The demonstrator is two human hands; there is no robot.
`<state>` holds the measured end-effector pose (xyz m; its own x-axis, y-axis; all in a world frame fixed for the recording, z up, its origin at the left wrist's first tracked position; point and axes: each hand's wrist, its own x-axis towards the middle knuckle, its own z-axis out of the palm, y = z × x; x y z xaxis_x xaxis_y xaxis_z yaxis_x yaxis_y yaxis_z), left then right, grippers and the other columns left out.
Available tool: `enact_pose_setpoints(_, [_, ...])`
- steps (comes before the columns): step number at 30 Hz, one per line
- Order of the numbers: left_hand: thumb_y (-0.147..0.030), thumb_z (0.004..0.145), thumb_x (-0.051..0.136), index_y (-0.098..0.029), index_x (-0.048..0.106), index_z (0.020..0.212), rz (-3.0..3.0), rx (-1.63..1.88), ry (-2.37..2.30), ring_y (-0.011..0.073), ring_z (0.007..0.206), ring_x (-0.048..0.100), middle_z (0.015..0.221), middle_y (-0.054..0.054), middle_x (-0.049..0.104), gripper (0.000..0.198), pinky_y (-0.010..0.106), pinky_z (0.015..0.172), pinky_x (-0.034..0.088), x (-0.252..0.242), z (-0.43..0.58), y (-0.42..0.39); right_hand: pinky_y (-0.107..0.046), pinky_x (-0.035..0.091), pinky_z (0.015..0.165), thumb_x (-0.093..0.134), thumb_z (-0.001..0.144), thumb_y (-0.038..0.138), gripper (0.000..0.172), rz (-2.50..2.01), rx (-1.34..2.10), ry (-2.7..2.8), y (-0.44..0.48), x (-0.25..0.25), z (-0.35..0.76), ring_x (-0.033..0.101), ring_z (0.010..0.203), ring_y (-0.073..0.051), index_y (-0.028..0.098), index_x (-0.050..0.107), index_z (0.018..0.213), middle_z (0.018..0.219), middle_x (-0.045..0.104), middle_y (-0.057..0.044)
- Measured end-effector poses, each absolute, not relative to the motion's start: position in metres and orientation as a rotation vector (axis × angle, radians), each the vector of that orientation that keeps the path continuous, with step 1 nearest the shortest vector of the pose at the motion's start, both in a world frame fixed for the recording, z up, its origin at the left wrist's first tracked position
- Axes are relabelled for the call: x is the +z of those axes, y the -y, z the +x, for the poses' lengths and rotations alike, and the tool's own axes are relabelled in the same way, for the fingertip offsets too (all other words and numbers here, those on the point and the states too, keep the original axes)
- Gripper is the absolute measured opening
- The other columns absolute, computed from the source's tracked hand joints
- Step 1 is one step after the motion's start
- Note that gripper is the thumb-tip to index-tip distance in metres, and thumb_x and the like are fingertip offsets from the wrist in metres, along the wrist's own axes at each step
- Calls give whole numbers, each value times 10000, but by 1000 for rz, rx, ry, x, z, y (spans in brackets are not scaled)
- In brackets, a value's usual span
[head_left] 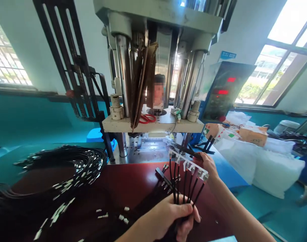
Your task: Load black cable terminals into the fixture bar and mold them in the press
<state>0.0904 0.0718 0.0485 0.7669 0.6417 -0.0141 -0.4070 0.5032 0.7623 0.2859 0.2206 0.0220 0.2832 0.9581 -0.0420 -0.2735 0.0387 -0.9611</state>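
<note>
My left hand point(177, 213) is closed around several black cables point(184, 186). Their upper ends fan out to metal connectors set along a white plastic strip point(189, 164). My right hand point(208, 164) grips the end of a long, dark, bar-like tool point(185, 148), whose far end points at the lit metal plate point(153, 144) of the press. Whether my right hand also touches the strip is unclear. Just left of the held cables, a black piece point(162, 174) lies on the dark red table point(133, 174) among more cable ends.
A press point(153, 126) stands ahead, with red-handled scissors point(147, 118) on its ledge. Coiled black cables point(90, 161) with pale tips fill the left. Small pale pieces point(123, 219) lie in front. At right are a control box point(224, 90) and white bags point(274, 164). A person point(158, 90) is visible behind the press.
</note>
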Motion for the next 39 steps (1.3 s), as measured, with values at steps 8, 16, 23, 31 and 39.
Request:
enact_pose_setpoints(8, [-344, 751, 579, -81, 601, 808, 947, 560, -432, 78, 380, 454, 500, 3, 517, 271, 194, 379, 372, 42, 97, -73, -222, 489, 440, 717, 630, 375, 359, -1178, 1155, 723, -141, -18, 356, 617, 500, -153, 164, 575, 883, 694, 660, -22])
enact_pose_setpoints(16, [-421, 766, 553, -98, 586, 837, 1039, 500, -551, 73, 332, 425, 466, -2, 522, 331, 176, 331, 310, 42, 102, -76, -392, 446, 804, 610, 705, 284, 183, -1517, 567, 1764, -102, -28, 368, 565, 855, -249, 195, 643, 861, 881, 618, -61])
enact_pose_setpoints(23, [-361, 802, 502, -102, 579, 830, 1090, 484, -569, 53, 312, 364, 440, -22, 491, 272, 173, 323, 247, 43, 103, -73, -317, 441, 714, 405, 859, 376, 299, -1367, 589, 1910, -100, 40, 345, 541, 790, -205, 194, 640, 831, 858, 578, -68])
enact_pose_setpoints(31, [-401, 766, 512, -111, 578, 751, 1154, 362, -618, 58, 305, 346, 426, -28, 471, 298, 184, 317, 240, 44, 107, -63, -243, 430, 571, 504, 828, 421, 277, -1236, 680, 2111, -92, 104, 322, 522, 627, -153, 190, 654, 852, 689, 608, -14])
enact_pose_setpoints(39, [-478, 775, 508, -144, 585, 690, 1382, 228, -599, 50, 355, 283, 426, -56, 372, 354, 214, 367, 187, 80, 95, -64, -246, 433, 475, 553, 758, 508, 334, -1446, 247, 1575, -75, 70, 382, 569, 581, -183, 210, 667, 858, 698, 652, -47])
